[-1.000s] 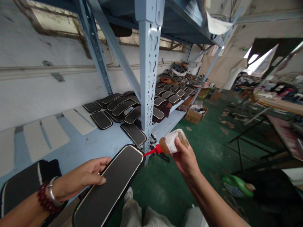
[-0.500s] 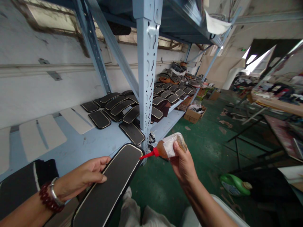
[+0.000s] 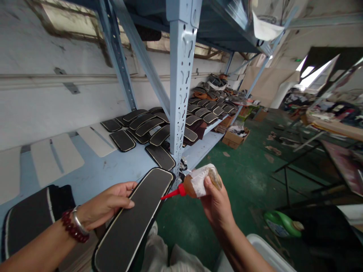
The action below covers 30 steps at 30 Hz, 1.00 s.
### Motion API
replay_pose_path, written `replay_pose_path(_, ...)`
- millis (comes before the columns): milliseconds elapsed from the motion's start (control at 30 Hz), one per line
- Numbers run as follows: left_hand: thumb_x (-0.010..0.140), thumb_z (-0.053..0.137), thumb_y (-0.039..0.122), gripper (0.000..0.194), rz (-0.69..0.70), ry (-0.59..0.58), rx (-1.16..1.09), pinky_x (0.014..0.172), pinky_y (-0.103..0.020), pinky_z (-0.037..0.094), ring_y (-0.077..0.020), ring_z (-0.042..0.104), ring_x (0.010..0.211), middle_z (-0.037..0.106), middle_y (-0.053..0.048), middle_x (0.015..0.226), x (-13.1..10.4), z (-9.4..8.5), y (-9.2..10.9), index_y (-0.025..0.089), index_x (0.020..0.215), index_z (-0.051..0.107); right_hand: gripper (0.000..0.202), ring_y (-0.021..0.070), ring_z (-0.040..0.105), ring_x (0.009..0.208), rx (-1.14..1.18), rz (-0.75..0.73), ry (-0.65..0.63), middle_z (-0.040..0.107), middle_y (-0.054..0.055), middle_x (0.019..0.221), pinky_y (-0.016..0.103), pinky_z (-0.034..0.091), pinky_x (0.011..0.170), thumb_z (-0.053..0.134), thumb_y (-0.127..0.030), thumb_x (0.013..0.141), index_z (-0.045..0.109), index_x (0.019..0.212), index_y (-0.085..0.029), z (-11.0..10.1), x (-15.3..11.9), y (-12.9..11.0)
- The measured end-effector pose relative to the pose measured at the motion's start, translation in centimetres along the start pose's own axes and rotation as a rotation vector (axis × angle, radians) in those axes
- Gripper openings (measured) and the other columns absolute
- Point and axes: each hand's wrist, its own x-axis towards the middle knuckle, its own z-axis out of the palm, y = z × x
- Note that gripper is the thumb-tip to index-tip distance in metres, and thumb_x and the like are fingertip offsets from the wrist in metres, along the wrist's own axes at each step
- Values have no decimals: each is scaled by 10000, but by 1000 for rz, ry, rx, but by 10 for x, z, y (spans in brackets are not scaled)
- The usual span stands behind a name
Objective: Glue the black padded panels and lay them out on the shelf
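Observation:
My left hand (image 3: 115,202) grips the left edge of a long dark panel (image 3: 136,215) with rounded corners and a pale line along its border. Its thumb lies on the panel's face; the other fingers are partly hidden beneath. In my right hand (image 3: 215,196) is a glue bottle (image 3: 195,183) with amber contents, a white wrapping and a red pointed nozzle (image 3: 172,193). The bottle tilts down to the left, and the nozzle tip is at the panel's right edge. Whether the tip touches the surface I cannot tell.
A blue post (image 3: 183,87) rises just beyond the panel. Similar dark pads (image 3: 147,127) cover part of the blue shelf (image 3: 119,170), beside white sheets (image 3: 95,140). More dark pieces (image 3: 31,226) lie at lower left. A green jug (image 3: 283,223) and a cardboard box (image 3: 235,138) sit on the floor.
The nozzle tip has moved down along the panel's right edge, toward me, from near the far corner. My left hand still holds the panel. The view has shifted slightly.

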Motion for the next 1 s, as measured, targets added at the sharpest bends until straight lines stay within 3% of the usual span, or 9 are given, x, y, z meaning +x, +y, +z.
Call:
replay_pose_path(400,640,730,36,359,21,152,-36,715,-352,605,-246,756,751,803,-125,913,5,-3,-1,133,983,686,422,257,662,960,-6,22,-165,712,57,990,387,520,858,793,-353,756,626,1126,-239,7,-22,10)
replay_pose_path(733,606,727,37,325,6,241,-71,664,-344,607,-248,752,690,801,-163,854,6,-10,-2,91,925,695,590,310,678,1007,-22,69,-293,725,86,1038,464,517,884,840,-360,697,556,1205,-271,8,-41,12)
replay_pose_path(1000,601,701,18,238,47,345,-103,631,-325,607,-227,739,637,788,-115,738,8,-16,-4,107,821,703,654,335,666,1039,-28,88,-309,717,109,1061,495,506,893,856,-364,674,534,1235,-269,7,-51,13)
